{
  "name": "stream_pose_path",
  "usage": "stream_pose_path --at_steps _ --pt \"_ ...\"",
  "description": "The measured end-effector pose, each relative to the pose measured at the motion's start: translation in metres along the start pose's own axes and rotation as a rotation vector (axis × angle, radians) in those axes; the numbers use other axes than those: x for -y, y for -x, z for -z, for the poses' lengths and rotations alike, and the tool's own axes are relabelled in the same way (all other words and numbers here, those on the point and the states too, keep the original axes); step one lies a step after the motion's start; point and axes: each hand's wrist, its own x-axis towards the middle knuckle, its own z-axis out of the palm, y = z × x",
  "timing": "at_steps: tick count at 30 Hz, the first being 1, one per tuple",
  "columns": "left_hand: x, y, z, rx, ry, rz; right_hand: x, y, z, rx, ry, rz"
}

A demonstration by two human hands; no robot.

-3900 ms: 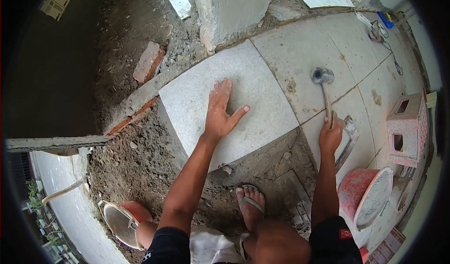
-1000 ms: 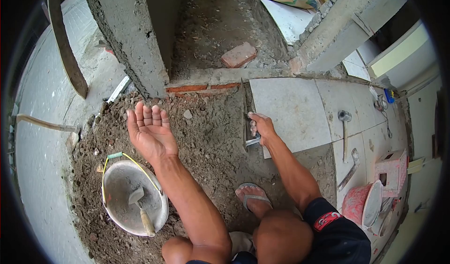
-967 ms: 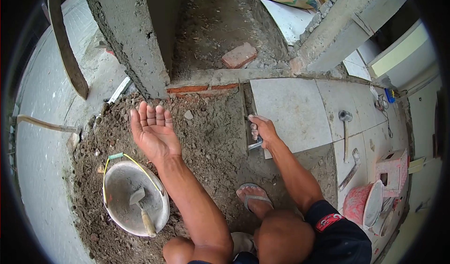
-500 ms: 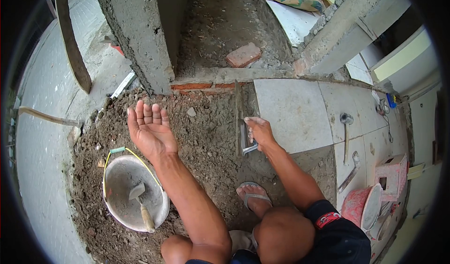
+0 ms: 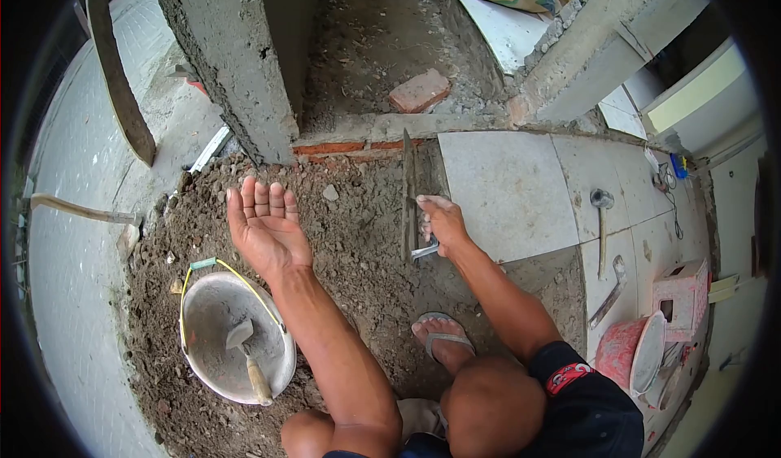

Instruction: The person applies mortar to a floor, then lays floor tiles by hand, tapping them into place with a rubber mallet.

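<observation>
My left hand (image 5: 272,229) is raised palm up over the soil, fingers stretched out, with nothing in it. My right hand (image 5: 443,226) is closed around the handle of a plastering trowel (image 5: 408,202). The trowel's long, mortar-coated blade is turned nearly edge-on, beside the strip of wet mortar (image 5: 437,173) along the left edge of a large pale floor tile (image 5: 508,198). Below my left hand stands a bucket (image 5: 199,352) with a yellow handle. A pointing trowel (image 5: 258,377) with a wooden grip rests in it.
Loose soil (image 5: 350,238) covers the ground left of the tiles. A mallet (image 5: 602,222), a flat metal bar (image 5: 608,294) and a red bucket (image 5: 622,352) are on the right. Ahead are a concrete pillar (image 5: 224,51) and a brick (image 5: 420,92). A hoe (image 5: 85,208) lies left.
My right hand and the plastering trowel have shifted slightly left and away from me. My left hand stays open in nearly the same place.
</observation>
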Motion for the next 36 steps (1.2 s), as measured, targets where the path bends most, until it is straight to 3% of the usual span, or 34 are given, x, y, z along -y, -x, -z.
stream_pose_path --at_steps 3,5,9,13,17,23,25,26,36 --pt "-0.007 -0.003 0.001 -0.025 0.006 -0.025 -0.006 -0.012 0.011 0.085 0.054 -0.012" --pt "-0.014 -0.001 0.002 -0.011 0.026 -0.038 -0.005 -0.039 0.025 -0.075 0.055 0.028" --pt "-0.020 0.002 0.003 -0.011 0.012 -0.049 -0.009 -0.015 -0.004 0.002 -0.045 0.024" --pt "-0.023 0.001 0.004 -0.002 0.025 -0.057 -0.006 -0.059 0.017 -0.123 -0.019 0.030" --pt "-0.017 0.001 0.002 -0.014 -0.005 -0.052 0.005 -0.018 0.007 -0.028 -0.009 0.063" --pt "0.000 0.006 -0.004 -0.037 -0.022 -0.006 -0.003 -0.019 0.008 -0.121 -0.012 0.009" --pt "0.004 0.003 -0.007 0.028 -0.005 0.019 -0.002 -0.015 0.006 -0.023 -0.029 0.058" --pt "0.004 0.002 -0.006 0.015 -0.001 0.016 0.002 -0.025 0.006 -0.144 -0.025 0.038" --pt "-0.008 -0.001 0.000 -0.051 -0.023 -0.043 -0.003 -0.033 0.011 -0.087 -0.010 0.076"
